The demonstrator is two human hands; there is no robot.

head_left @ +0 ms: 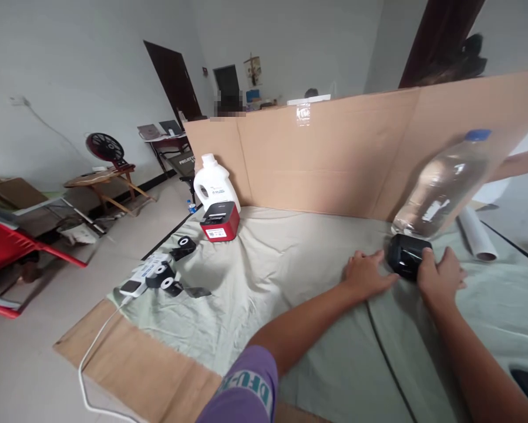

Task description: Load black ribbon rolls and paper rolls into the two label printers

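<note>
A small glossy black box-shaped device [408, 256] rests on the green cloth [290, 258], close to the large clear bottle with a blue cap [444, 182]. At its left side is my left hand [366, 274], fingers spread on the cloth and the thumb near the device's lower corner. My right hand [442, 279] grips its right side, with the thumb against the casing and the other fingers bent, partly hidden. A dark cable [389, 358] runs from beneath my left wrist toward the front edge.
A cardboard panel [316, 158] stands along the back. Farther left are a white jug [215, 182], a red and black printer [220, 223], several black rolls [171, 285] and a white power strip [143, 275]. A white tube [477, 235] lies at right.
</note>
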